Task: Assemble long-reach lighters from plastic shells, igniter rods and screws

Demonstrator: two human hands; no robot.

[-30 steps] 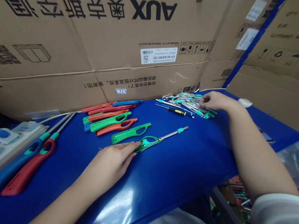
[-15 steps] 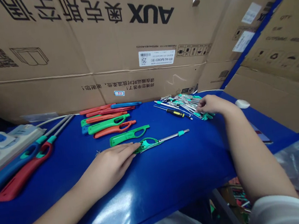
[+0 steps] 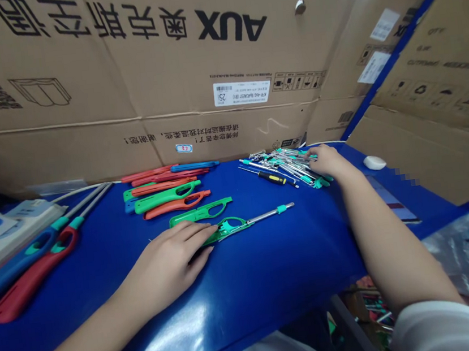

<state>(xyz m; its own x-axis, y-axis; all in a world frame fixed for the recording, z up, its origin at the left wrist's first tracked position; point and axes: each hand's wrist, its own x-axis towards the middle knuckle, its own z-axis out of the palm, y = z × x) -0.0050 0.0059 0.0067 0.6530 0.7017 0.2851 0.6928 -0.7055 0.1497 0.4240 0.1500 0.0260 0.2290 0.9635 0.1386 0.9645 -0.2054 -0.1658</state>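
Observation:
My left hand (image 3: 176,256) lies over the handle end of an opened green lighter (image 3: 228,228), its thumb and fingers closed around it. A metal tube (image 3: 267,215) with a teal collar sticks out of that lighter to the right. Just behind it rests a loose green handle half (image 3: 200,211). At the back right, my right hand (image 3: 329,161) reaches into a pile of lighter tubes (image 3: 286,163) with teal parts. Its fingers are pinched together at the pile's right side, and what they hold is hidden. A black and yellow screwdriver (image 3: 272,178) lies in front of the pile.
Several red, orange, green and blue handle shells (image 3: 166,196) lie in a stack at the back. On the left, two long lighters (image 3: 28,275) rest beside a white power strip (image 3: 14,225). Cardboard (image 3: 143,95) walls the back; a white oval object (image 3: 375,162) sits at right.
My left hand has shifted slightly left along the green lighter, showing more of its handle. My right hand stays at the pile, its fingers moved slightly back. The whole view has shifted a little.

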